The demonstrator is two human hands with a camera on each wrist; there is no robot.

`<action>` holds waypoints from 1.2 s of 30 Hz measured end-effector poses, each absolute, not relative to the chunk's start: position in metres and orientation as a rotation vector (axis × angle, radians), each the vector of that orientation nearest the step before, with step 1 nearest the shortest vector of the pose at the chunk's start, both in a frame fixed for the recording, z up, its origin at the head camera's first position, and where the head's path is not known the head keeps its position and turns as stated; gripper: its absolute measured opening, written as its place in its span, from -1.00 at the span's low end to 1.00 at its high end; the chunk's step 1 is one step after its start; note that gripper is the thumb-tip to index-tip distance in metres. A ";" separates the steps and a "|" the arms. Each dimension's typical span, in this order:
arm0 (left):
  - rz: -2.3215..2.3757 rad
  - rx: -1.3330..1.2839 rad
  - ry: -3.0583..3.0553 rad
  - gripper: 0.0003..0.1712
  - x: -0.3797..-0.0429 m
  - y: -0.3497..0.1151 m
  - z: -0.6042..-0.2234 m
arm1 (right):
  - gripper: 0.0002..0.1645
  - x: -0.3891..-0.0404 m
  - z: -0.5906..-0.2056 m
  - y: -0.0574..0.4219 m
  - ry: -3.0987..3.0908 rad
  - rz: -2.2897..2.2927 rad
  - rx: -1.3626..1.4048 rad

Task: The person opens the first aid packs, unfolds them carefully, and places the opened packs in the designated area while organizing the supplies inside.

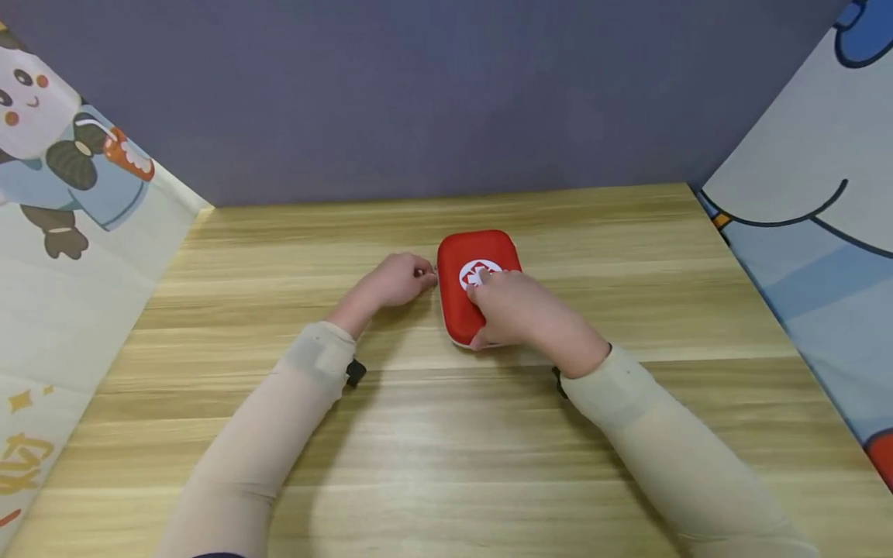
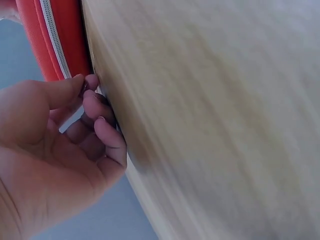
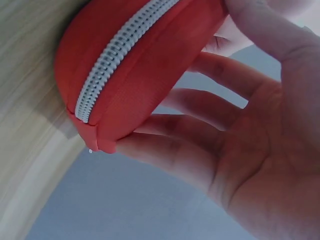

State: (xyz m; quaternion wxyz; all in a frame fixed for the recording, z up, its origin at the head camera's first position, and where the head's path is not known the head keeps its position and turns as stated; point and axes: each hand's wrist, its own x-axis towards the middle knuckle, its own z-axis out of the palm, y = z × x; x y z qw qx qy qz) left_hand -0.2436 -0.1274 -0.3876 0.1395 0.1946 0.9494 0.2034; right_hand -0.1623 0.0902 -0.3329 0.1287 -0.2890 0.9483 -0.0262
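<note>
My red case [image 1: 455,298] lies flat on the wooden table [image 1: 446,449]. My right hand [image 1: 522,311] holds its near right part, and my left hand [image 1: 399,280] pinches what looks like the zip pull [image 1: 435,270], mostly hidden. I should keep the case still and tug gently along the curve. It looks smooth with round corners, and the grey zip [image 3: 114,54] is bumpy

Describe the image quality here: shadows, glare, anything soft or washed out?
Head: fairly even light, a soft shadow beside the left sleeve, a pale sheen on the table; left wrist: the table's grain is soft and smeared, the left hand clearer; right wrist: zipper teeth are distinct, while the top right corner, past the right hand, looks washed out.
</note>
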 end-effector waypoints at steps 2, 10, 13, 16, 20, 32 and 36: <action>0.585 0.579 2.737 -0.72 -0.243 -0.129 -0.387 | -0.25 -0.163 -0.331 0.089 2.752 -0.075 -0.836; 0.598 0.557 2.694 -0.73 -0.240 -0.131 -0.383 | -0.35 -0.162 -0.328 0.087 2.754 -0.071 -0.841; 0.609 0.552 2.687 -0.73 -0.238 -0.131 -0.383 | -0.36 -0.163 -0.328 0.087 2.757 -0.081 -0.834; 0.613 0.568 2.689 -0.73 -0.236 -0.130 -0.384 | -0.37 -0.163 -0.330 0.089 2.762 -0.086 -0.824; 0.593 0.576 2.693 -0.73 -0.231 -0.129 -0.384 | -0.37 -0.163 -0.331 0.089 2.763 -0.090 -0.822; 0.549 0.667 2.745 -0.76 -0.215 -0.126 -0.383 | -0.52 -0.165 -0.332 0.084 2.809 -0.096 -0.792; 0.531 0.681 2.745 -0.76 -0.211 -0.125 -0.383 | -0.53 -0.169 -0.333 0.081 2.821 -0.100 -0.754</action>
